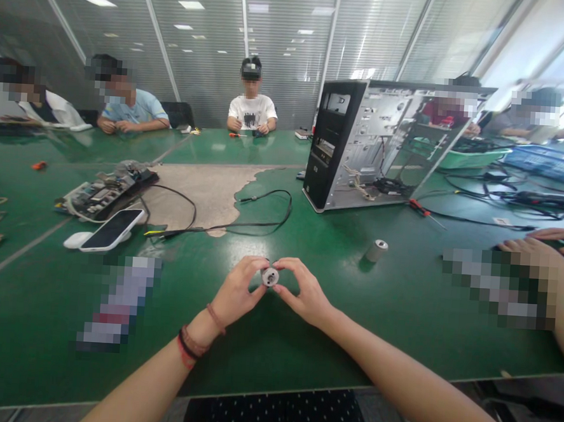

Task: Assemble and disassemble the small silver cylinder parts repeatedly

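Note:
Between the fingertips of both hands is a small silvery metal cylinder (pixel 270 277), its round end with dark holes facing me. My left hand (pixel 240 289) pinches it from the left, and my right hand (pixel 304 295) grips its right side. It is held just over the green table (pixel 273 350); whether it touches the surface I cannot tell. A second metal cylinder (pixel 377 250), with a hole in its top, stands on the table to the right of my hands.
An open computer case (pixel 333 150) stands behind, right of centre. A red-handled screwdriver (pixel 420 208) lies beside it. A phone (pixel 112 229), a circuit-board assembly (pixel 106 191) and a black cable (pixel 262 226) lie left. A co-worker's hand (pixel 532 258) rests at right; other people sit around.

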The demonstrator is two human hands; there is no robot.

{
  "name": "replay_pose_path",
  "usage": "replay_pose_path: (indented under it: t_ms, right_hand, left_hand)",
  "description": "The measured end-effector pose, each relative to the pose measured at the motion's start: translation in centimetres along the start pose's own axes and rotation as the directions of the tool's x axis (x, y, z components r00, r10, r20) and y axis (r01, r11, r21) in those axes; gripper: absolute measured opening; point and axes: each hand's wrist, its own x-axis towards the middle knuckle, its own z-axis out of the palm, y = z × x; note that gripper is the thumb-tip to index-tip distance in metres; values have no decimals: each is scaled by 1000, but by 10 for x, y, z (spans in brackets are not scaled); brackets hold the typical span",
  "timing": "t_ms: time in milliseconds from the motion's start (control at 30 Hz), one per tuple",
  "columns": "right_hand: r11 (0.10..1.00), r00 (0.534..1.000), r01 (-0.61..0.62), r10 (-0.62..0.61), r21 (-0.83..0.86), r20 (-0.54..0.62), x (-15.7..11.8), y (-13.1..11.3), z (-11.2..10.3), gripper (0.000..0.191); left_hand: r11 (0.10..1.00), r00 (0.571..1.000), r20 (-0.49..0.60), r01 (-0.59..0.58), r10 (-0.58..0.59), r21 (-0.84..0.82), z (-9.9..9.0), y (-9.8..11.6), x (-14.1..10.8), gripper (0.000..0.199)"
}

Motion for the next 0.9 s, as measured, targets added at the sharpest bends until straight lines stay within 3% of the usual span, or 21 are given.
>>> replay_pose_path:
  t_ms: [267,633,900]
  right_hand:
    - [1000,1000,-18,18,12,-5,3,-3,-1,27]
    - [997,997,-74,74,-32,5,1,-1,0,41]
    - [996,996,-85,85,-31,9,1,-1,-1,24]
  left_hand:
    - [997,996,57,75,-74,-24,0,2,0,30]
    - [982,978,137,172,-160,-81,-2,9,3,31]
    - [965,947,230,248,-222,-90,0,11,3,35]
